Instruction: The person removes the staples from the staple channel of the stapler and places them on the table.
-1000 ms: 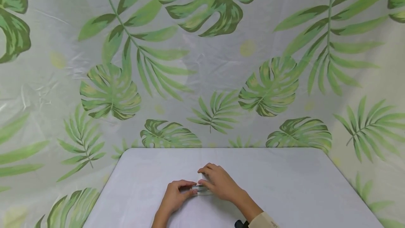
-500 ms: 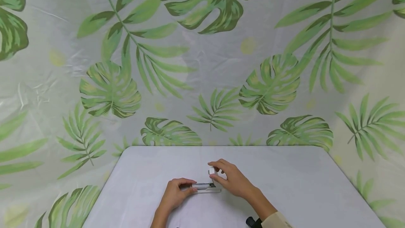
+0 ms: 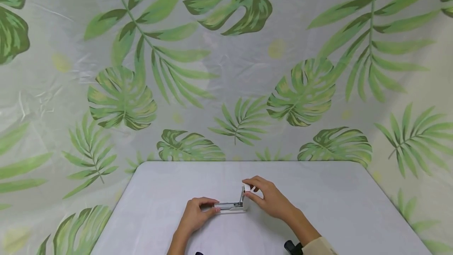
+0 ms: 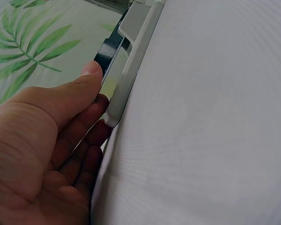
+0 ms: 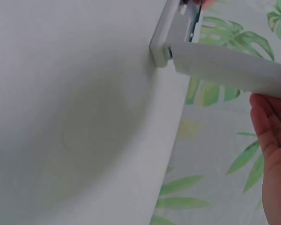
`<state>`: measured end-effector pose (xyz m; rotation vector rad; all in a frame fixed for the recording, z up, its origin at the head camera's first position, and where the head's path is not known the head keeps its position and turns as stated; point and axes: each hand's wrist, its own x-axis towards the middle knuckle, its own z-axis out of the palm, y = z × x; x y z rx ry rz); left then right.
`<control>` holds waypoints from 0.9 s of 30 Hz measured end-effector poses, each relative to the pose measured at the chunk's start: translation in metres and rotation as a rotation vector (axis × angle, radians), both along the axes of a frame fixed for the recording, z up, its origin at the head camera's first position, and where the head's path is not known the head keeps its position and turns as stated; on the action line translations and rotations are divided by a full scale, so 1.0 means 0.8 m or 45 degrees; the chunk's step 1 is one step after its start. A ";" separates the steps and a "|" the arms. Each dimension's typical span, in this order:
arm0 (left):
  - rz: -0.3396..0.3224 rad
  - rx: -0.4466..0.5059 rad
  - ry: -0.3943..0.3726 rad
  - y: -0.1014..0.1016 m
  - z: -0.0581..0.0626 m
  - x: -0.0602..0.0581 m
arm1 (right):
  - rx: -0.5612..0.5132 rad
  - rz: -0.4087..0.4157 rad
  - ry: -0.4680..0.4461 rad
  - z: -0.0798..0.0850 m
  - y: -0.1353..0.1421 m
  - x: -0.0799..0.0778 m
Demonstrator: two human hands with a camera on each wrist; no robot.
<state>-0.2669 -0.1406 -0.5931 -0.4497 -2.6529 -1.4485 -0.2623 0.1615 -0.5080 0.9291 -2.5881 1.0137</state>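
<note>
The left hand, thumb and fingers closed together, pinches the left end of an opened stapler, which lies on a smooth white table, well in from its far edge. The slim metal magazine looks stiff and probably slick; its base likely offers the steadier hold. At the right end the long pale cover, seemingly hard plastic, stands upright. It should feel light, its hinge perhaps weakest, so the free tip suits gripping. The right hand pinches that tip.
</note>
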 end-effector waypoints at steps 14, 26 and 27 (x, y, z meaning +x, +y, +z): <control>-0.005 -0.005 0.019 0.000 -0.001 0.000 | 0.002 -0.047 0.001 -0.008 0.039 0.002; 0.004 -0.002 0.003 0.001 0.002 0.002 | 0.017 -0.119 -0.047 -0.012 0.058 0.007; 0.007 -0.007 -0.003 0.001 0.002 0.002 | 0.018 -0.120 -0.054 -0.013 0.059 0.007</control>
